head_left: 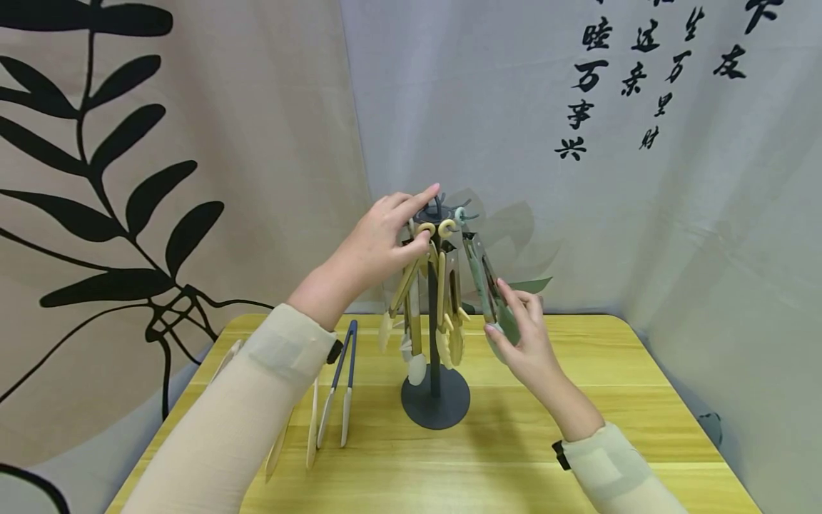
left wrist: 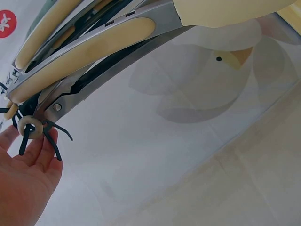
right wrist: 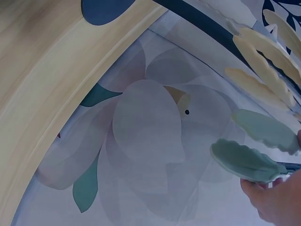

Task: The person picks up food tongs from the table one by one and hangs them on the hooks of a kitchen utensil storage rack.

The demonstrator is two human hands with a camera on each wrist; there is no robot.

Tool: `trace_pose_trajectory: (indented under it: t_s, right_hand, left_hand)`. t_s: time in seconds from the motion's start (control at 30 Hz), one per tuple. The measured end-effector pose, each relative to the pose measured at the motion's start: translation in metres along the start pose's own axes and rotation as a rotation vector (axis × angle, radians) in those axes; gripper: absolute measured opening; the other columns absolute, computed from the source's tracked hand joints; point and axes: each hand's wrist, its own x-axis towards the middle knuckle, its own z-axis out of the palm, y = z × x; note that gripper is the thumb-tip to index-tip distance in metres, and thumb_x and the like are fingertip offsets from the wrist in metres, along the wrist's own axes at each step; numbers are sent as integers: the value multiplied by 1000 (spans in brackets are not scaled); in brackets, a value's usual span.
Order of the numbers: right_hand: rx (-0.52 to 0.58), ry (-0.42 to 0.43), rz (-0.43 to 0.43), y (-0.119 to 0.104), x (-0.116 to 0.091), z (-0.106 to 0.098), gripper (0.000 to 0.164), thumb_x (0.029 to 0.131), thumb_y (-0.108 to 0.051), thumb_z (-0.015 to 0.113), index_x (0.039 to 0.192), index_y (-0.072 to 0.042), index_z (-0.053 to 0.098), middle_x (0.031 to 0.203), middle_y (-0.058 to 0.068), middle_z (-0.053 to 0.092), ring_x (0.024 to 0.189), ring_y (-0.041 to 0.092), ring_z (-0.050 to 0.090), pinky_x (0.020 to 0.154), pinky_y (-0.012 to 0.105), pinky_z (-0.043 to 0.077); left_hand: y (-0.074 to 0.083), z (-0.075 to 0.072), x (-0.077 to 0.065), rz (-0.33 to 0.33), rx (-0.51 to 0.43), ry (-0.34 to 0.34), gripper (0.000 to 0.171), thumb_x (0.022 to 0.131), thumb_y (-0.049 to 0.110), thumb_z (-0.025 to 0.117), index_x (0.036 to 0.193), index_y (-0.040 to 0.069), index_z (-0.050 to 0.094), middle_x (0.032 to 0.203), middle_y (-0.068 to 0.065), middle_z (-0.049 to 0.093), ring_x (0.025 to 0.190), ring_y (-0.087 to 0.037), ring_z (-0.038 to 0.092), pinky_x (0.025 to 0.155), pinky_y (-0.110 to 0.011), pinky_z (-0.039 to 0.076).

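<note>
A dark metal hanging rack (head_left: 434,321) stands upright on a round base, with several tongs on its top hooks. My left hand (head_left: 392,232) grips the rack's top, index finger over it and thumb lower at the front. Seen from the left wrist, that hand's fingers (left wrist: 44,148) reach in behind the dark hooks. On the right side, green tongs (head_left: 478,275) hang slanted from a hook by their ring. My right hand (head_left: 523,335) holds them low, near their scalloped heads (right wrist: 247,160). Cream-yellow tongs (head_left: 442,300) hang between the hands.
Blue-handled tongs (head_left: 343,378) lie on the wooden table (head_left: 552,457) left of the rack. Cream tongs (head_left: 312,425) lie beside them, partly behind my left sleeve. A printed curtain (head_left: 270,143) hangs close behind the table.
</note>
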Motion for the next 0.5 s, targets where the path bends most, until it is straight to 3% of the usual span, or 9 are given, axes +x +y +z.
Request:
trace_pose_trajectory:
  t_s: [0.5]
  right_hand:
    - [-4,-44,39,6,1,7,77,87,-8,66,151,-26,26,130,16,35,121,31,38,100,56,33]
  left_hand:
    - [0,1,0,0,7,5,61,94,34,47,149,40,22,135,-3,48,113,-18,44,94,-41,41]
